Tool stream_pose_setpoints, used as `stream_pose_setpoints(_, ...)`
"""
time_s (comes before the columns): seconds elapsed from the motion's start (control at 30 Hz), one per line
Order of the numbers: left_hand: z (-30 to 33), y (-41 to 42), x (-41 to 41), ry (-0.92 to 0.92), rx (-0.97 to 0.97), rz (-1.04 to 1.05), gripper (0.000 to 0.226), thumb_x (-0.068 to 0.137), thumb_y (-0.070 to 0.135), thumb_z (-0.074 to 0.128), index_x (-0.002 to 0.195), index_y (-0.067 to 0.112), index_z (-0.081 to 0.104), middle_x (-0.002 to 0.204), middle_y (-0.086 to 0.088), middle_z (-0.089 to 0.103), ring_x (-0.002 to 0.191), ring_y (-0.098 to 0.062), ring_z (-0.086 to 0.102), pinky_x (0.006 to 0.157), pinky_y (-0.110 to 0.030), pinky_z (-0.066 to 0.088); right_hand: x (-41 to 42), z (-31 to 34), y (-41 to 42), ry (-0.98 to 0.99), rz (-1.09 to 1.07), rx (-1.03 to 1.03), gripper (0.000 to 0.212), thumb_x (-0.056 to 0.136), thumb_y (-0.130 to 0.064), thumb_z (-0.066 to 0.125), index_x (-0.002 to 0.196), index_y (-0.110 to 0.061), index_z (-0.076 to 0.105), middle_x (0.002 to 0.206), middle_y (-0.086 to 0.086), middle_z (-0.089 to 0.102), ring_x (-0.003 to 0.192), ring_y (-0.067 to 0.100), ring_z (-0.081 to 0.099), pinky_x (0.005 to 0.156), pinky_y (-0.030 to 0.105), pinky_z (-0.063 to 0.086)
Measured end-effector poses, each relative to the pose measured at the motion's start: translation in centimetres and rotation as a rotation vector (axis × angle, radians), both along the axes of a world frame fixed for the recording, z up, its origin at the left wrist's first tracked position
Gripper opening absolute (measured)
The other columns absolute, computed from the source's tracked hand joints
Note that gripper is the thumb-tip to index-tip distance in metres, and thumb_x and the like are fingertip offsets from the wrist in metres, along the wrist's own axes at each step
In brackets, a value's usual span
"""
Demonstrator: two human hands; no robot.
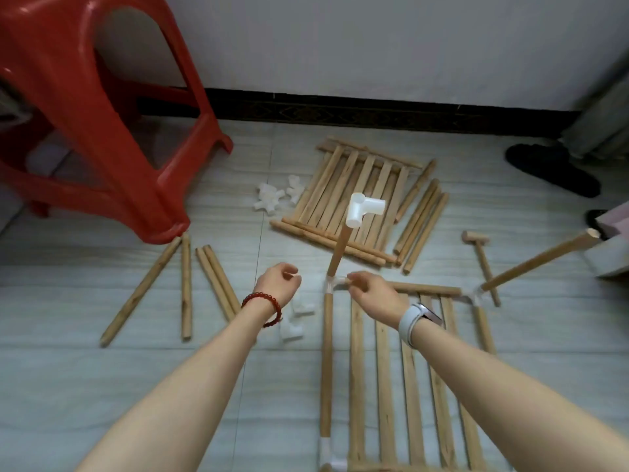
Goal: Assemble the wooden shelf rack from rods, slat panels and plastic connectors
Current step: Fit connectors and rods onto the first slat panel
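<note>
A partly built slat panel frame lies on the floor in front of me. At its far left corner a white connector holds an upright rod capped by another white connector. My right hand pinches the rod end at that corner connector. My left hand hovers just left of it, fingers loosely curled, holding nothing. A second rod leans up from the far right corner connector. Loose white connectors lie under my left wrist.
A second slat panel lies farther back with loose rods to its right and white connectors to its left. More rods lie at left beside a red plastic stool. A wooden mallet rests at right.
</note>
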State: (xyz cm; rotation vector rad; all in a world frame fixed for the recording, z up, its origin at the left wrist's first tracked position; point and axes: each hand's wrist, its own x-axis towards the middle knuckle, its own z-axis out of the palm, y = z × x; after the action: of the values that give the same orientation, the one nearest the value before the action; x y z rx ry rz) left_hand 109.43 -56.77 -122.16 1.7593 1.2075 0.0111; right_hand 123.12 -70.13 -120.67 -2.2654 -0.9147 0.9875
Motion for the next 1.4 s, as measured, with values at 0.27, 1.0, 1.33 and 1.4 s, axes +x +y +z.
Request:
stream_pose_setpoints(0.27, -9.2, -1.6, -1.2, 0.218, 0.233, -0.377, 0.042, 0.09, 0.025, 0.058, 0.13, 0.02, 0.049, 0.127, -0.008, 0.042, 0.116, -0.024, 0.047, 0.098, -0.032, 0.04, -2.8, -7.9, 0.3, 0.038, 0.151, -0.176, 0.037, 0.096, -0.013, 0.042, 0.132, -0.012, 0.049, 0.126, 0.008, 0.058, 0.115, 0.024, 0.054, 0.092, 0.024, 0.039)
stream_pose_setpoints(1.0, 4.4, -10.3, 9.8, -0.481, 0.31, -0.39, 0.028, 0.077, 0.015, 0.073, 0.098, 0.025, 0.056, 0.093, 0.018, 0.059, 0.085, 0.0, 0.055, 0.074, -0.007, 0.041, 7.2, 6.2, -7.3, 0.604, -0.591, 0.207, 0.008, 0.091, -0.003, 0.056, 0.098, 0.0, 0.059, 0.075, 0.008, 0.061, 0.061, 0.014, 0.056, 0.045, 0.013, 0.043)
stream_pose_setpoints(1.33, 11.3, -17.0, 22.0, -0.545, 0.269, -0.538, 0.025, 0.091, 0.017, 0.055, 0.116, 0.015, 0.055, 0.113, 0.003, 0.058, 0.095, -0.007, 0.053, 0.081, -0.017, 0.04, 18.6, 14.7, -18.2, -0.514, -0.648, 0.484, 0.012, 0.088, -0.015, 0.061, 0.099, -0.012, 0.066, 0.097, 0.003, 0.058, 0.088, 0.014, 0.054, 0.075, 0.015, 0.04)
stream_pose_setpoints(1.4, 11.9, -18.1, 23.8, -0.544, 0.217, -0.535, 0.026, 0.092, 0.018, 0.053, 0.118, 0.015, 0.054, 0.115, 0.002, 0.058, 0.094, -0.005, 0.052, 0.077, -0.014, 0.037, 19.8, 13.9, -19.3, -0.632, -0.618, 0.453, 0.011, 0.088, -0.013, 0.063, 0.097, -0.008, 0.064, 0.096, 0.004, 0.053, 0.081, 0.011, 0.049, 0.067, 0.008, 0.035)
